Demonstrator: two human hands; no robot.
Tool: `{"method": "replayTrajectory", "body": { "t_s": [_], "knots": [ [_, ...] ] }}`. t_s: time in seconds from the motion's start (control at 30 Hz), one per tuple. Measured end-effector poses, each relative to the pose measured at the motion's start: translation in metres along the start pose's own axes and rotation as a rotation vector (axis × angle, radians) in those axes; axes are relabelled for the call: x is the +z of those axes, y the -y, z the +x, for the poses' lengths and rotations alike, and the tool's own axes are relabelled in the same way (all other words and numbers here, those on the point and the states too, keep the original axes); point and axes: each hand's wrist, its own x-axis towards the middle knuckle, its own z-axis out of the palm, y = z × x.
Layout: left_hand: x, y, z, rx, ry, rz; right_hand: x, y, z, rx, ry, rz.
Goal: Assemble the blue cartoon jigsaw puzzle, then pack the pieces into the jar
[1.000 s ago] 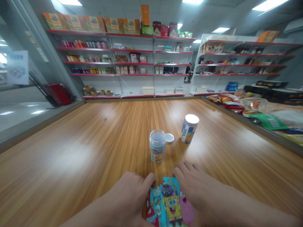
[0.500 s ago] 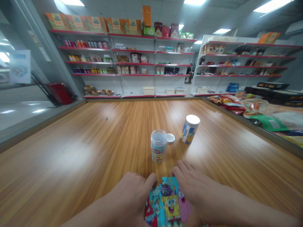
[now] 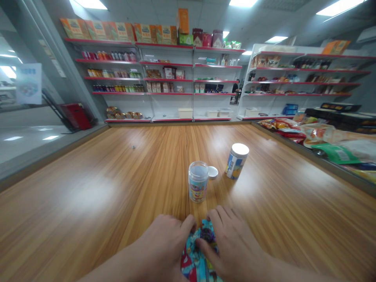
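A colourful cartoon-printed packet (image 3: 199, 250) lies on the wooden table (image 3: 102, 188) at the near edge. My left hand (image 3: 164, 244) rests on its left side with fingers curled and the thumb against the top edge. My right hand (image 3: 232, 241) covers its right side, thumb pressed on the print. Just beyond stands an open clear jar (image 3: 198, 181) with a cartoon label, its white lid (image 3: 212, 172) lying flat behind it. A second jar (image 3: 236, 155) with a white lid on stands further right.
Snack bags (image 3: 320, 137) are piled along the right side beyond the table's rim. Store shelves (image 3: 164, 78) with red edges line the back wall. A red trolley (image 3: 76, 116) stands at the far left. A tiny object (image 3: 133, 147) lies on the far left of the table.
My right hand has slid left over the packet, now covering most of its printed face. My left hand has stayed nearly in place. The jars have not moved.
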Motion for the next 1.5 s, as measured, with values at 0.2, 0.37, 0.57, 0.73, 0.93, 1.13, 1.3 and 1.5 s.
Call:
{"method": "replayTrajectory", "body": {
  "t_s": [0.2,0.37,0.57,0.73,0.93,1.13,1.3,1.5],
  "knots": [
    [0.0,-0.001,0.0,-0.001,0.001,0.014,0.001,0.001,0.005,0.024,-0.067,-0.017],
    [0.005,0.0,0.001,0.011,-0.037,0.009,0.004,-0.002,0.007,-0.014,-0.066,0.003],
    [0.008,0.0,0.001,0.012,-0.064,0.002,0.004,-0.003,0.005,-0.04,-0.062,0.034],
    [0.013,0.002,0.001,0.034,-0.078,-0.003,0.006,-0.005,0.004,-0.103,-0.106,0.043],
    [0.013,0.0,0.001,0.054,-0.07,-0.021,0.007,-0.005,0.003,-0.16,-0.12,0.1],
    [0.014,-0.001,0.002,0.095,-0.075,-0.093,0.007,-0.003,0.002,-0.151,-0.09,0.206],
    [0.021,-0.002,0.003,0.124,-0.152,-0.162,0.006,0.0,0.002,-0.164,-0.076,0.282],
    [0.025,-0.001,0.004,0.16,-0.182,-0.143,0.004,-0.001,0.006,-0.133,-0.078,0.351]
  ]
}}
